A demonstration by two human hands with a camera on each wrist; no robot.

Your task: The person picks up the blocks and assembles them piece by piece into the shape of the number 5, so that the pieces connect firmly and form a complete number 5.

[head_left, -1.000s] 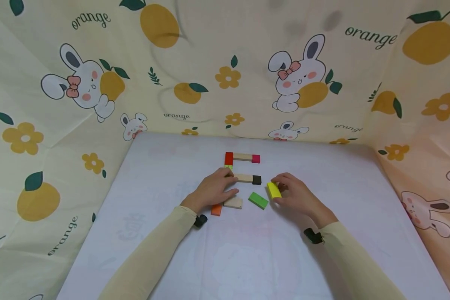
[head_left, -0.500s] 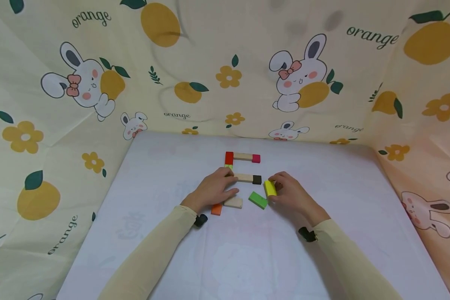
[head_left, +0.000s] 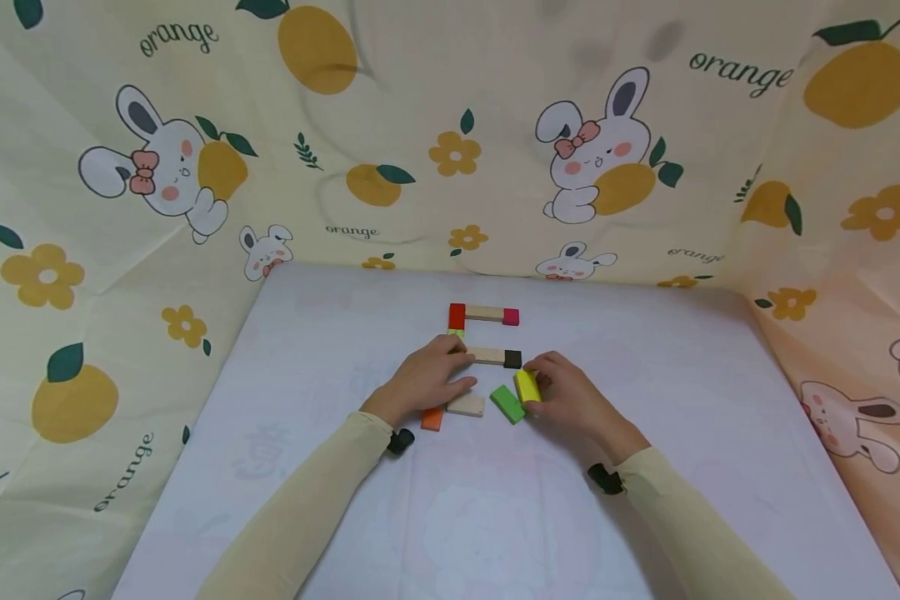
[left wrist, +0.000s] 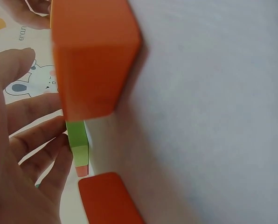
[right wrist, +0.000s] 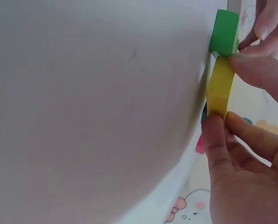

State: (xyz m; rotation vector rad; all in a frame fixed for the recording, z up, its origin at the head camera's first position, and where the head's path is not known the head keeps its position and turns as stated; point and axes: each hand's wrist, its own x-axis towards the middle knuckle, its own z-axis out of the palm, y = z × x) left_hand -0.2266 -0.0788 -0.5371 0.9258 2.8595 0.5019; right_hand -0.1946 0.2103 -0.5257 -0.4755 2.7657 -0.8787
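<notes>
Our right hand [head_left: 579,398] pinches the yellow block [head_left: 527,387], apparently positioning it; our loosely spread left hand [head_left: 424,375] grips nothing. Careful alignment seems next.

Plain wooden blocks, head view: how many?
3: far one between red block and pink block; middle one left of black block; near one right of orange block. Left hand may hide more.

In the head view, your left grip [head_left: 423,375] hides the left end of the pale strip [head_left: 487,357], part of the light green block [head_left: 457,333] and the far end of the orange block [head_left: 432,420]. The faint print [head_left: 262,454] is unreadable. The bottom edge cuts off both sleeves [head_left: 300,496]. In the left wrist view, the top edge cuts the upper orange piece [left wrist: 94,70]; the bottom edge cuts the lower orange piece [left wrist: 108,200].
</notes>
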